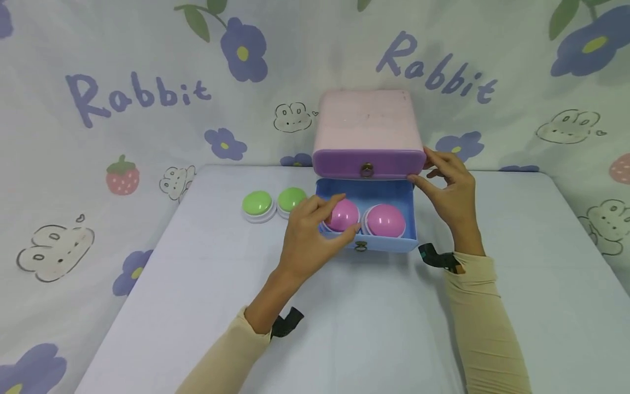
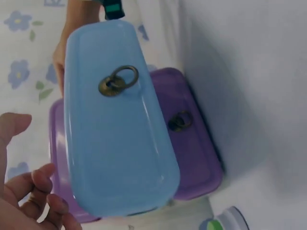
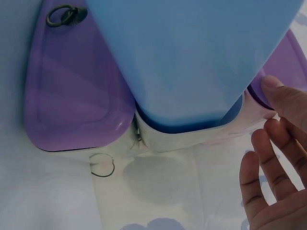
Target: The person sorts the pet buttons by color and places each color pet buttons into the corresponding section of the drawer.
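Wide-spread, the left hand [image 1: 307,238] is straddling the left pink-domed button [image 1: 345,214], contact unclear, while the right hand [image 1: 454,194], fingers loose, is ideally steadying the pink cabinet [image 1: 366,120].

Drawer unit [image 1: 369,123] on counter [image 1: 374,323], upper centre; middle drawer [image 1: 389,244] projects toward frame bottom. Two buttons [image 1: 386,220] inside, side by side; another pair [image 1: 257,203] left, on counter.
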Demonstrator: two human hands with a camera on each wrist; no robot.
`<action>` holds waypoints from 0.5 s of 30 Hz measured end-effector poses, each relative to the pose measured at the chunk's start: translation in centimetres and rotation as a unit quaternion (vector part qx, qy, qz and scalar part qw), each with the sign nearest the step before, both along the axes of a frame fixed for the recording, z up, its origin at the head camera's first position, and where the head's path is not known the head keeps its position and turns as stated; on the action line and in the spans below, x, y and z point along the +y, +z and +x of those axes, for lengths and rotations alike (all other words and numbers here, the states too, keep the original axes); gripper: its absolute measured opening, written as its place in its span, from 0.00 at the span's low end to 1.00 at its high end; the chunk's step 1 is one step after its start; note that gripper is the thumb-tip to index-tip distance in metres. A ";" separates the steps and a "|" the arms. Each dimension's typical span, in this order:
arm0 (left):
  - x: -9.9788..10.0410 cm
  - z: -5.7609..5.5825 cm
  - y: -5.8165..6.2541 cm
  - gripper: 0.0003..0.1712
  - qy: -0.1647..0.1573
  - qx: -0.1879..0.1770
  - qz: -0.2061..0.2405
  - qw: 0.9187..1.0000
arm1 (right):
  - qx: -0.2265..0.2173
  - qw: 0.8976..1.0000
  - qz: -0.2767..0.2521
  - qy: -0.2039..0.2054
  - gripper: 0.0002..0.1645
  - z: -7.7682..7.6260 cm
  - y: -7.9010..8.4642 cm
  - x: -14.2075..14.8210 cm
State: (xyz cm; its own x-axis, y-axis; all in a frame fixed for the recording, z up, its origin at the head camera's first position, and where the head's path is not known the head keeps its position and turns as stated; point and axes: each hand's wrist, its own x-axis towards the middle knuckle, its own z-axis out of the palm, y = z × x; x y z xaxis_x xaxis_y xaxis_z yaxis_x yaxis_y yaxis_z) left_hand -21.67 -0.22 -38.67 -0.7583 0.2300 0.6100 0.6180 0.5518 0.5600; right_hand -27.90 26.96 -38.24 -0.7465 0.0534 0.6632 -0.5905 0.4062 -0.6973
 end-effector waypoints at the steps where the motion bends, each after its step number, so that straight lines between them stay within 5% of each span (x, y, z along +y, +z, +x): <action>1: -0.4 0.1 -0.1 0.30 0.000 0.002 0.004 1.000 | 0.001 1.000 -0.001 0.001 0.37 0.0 0.0 0.0; 15: -3.5 2.8 -3.4 0.16 0.055 -0.020 0.086 0.995 | -0.006 1.000 0.007 -0.004 0.37 0.0 -0.1 0.1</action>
State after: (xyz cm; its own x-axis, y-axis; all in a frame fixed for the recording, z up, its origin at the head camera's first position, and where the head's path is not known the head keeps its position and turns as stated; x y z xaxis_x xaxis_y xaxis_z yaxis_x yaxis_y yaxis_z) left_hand -18.84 -3.75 -42.06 -0.7979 0.0395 0.6016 0.5341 0.5090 0.6750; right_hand -27.92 27.06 -38.37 -0.7534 0.0509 0.6556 -0.5791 0.4210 -0.6981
